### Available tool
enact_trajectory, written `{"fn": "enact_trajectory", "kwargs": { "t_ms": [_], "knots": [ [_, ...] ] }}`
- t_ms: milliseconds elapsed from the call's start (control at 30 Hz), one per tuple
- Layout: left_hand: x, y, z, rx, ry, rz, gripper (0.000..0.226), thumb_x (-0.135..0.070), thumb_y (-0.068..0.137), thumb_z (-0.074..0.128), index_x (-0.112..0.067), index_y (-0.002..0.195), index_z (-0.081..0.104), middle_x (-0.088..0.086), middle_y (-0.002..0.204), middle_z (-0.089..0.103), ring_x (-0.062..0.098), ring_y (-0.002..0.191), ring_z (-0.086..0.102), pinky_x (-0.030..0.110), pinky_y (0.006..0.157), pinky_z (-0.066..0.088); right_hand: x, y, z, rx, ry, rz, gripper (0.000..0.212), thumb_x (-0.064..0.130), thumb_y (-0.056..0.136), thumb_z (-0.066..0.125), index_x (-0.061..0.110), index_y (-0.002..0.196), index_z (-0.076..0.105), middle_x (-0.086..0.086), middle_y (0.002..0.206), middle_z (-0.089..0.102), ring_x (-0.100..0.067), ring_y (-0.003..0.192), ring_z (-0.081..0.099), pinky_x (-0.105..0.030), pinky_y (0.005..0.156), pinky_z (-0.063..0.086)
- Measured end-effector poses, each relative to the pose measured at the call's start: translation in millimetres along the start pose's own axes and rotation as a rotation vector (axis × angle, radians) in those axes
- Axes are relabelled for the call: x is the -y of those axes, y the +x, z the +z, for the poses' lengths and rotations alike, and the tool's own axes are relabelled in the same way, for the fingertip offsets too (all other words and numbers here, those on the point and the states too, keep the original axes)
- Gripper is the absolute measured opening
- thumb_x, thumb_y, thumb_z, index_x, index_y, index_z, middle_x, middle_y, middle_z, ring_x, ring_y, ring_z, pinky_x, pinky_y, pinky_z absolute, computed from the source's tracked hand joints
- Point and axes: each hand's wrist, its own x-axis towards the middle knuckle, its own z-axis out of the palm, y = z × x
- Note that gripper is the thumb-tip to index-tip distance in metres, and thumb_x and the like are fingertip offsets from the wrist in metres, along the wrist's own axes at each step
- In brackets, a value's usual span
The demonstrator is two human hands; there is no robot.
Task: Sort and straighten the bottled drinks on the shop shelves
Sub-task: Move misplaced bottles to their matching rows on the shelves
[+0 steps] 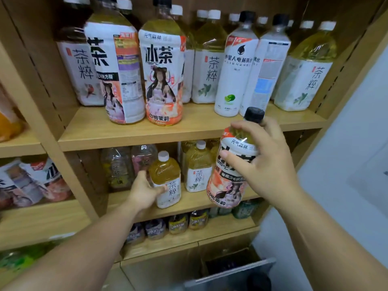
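While right hand (pixel 265 166) holds black-capped bottle (pixel 227 185), left hand (pixel 143 193) clasps white-capped bottle (pixel 169 177)

Peach-labelled, black-capped tea bottle (pixel 225 186) tilts, seemingly midair.

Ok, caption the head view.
Right hand holds black-capped tea bottle; left hand grips white-capped tea bottle on the shelf.

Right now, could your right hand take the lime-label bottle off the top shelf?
Probably not: the right hand is full, gripping a black-capped tea bottle. The lime-label bottle itself stands at the front of the shelf, unblocked.
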Motion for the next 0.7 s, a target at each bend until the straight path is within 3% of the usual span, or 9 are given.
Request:
{"fn": "enact_trajectory", "kwargs": {
  "t_ms": [133,233,367,433,500,600,700],
  "knots": [
    [5.6,21.3,0.0,0.103,0.011,-0.017,0.056,-0.013,0.070,0.093,-0.017,0.116,0.060,0.003,0.112,0.075,0.020,0.107,0.071,0.049,0.097,0.057,-4.0,-7.9,5.1,0.019,0.007,0.039,0.051,0.047,0.078,0.079,0.038,0.126,0.063,0.011,0.130,0.047,-0.024,0.128,0.049,-0.045,0.106,0.046],
    [4.7,22.9,-0.6,0.139,0.011,-0.035,0.062,-0.018,0.070,0.093,-0.017,0.124,0.060,0.000,0.119,0.074,0.020,0.116,0.068,0.048,0.101,0.055,-3.0,-12.9,13.0,0.036,0.025,0.056,0.052,0.046,0.079,0.081,0.037,0.127,0.063,0.008,0.132,0.048,-0.024,0.128,0.049,-0.046,0.106,0.046],
    [1.3,-3.2,-2.7,0.016,0.084,0.030,0.077,-0.017,0.077,0.089,-0.020,0.142,0.048,0.000,0.135,0.063,0.019,0.126,0.059,0.045,0.107,0.050,4.5,-21.6,34.2,0.132,0.064,0.054,0.055,0.048,0.080,0.078,0.044,0.130,0.058,0.006,0.140,0.047,-0.022,0.135,0.045,-0.049,0.108,0.045],
    [1.6,-25.3,-12.6,-0.025,0.063,0.086,0.084,-0.013,0.082,0.084,-0.022,0.153,0.039,-0.002,0.139,0.059,0.018,0.127,0.058,0.035,0.100,0.052,12.2,-26.6,52.4,0.200,0.083,0.054,0.057,0.047,0.080,0.078,0.047,0.133,0.056,0.010,0.144,0.044,-0.018,0.137,0.041,-0.045,0.111,0.043],
    [2.6,-51.6,-31.2,0.100,-0.008,0.134,0.088,-0.006,0.083,0.082,-0.031,0.154,0.036,-0.006,0.139,0.056,0.014,0.120,0.060,0.022,0.087,0.052,20.4,-30.6,76.8,0.263,0.125,0.050,0.062,0.044,0.079,0.082,0.048,0.135,0.055,0.012,0.145,0.044,-0.016,0.137,0.041,-0.043,0.112,0.042],
    [8.5,-82.7,-60.6,0.343,0.002,0.188,0.100,-0.010,0.073,0.089,-0.050,0.148,0.036,-0.016,0.143,0.053,0.012,0.119,0.060,0.029,0.087,0.056,38.8,-32.0,117.5,0.369,0.187,0.064,0.069,0.040,0.078,0.086,0.051,0.138,0.054,0.006,0.154,0.042,-0.019,0.146,0.034,-0.044,0.118,0.037],
    [11.5,-94.5,-76.7,0.220,-0.005,0.219,0.099,-0.020,0.067,0.094,-0.048,0.146,0.041,-0.027,0.132,0.060,0.008,0.120,0.061,0.033,0.092,0.057,59.2,-30.3,157.0,0.451,0.248,0.059,0.072,0.036,0.077,0.088,0.050,0.140,0.055,0.004,0.159,0.039,-0.018,0.151,0.028,-0.040,0.121,0.030]
  ]
}}
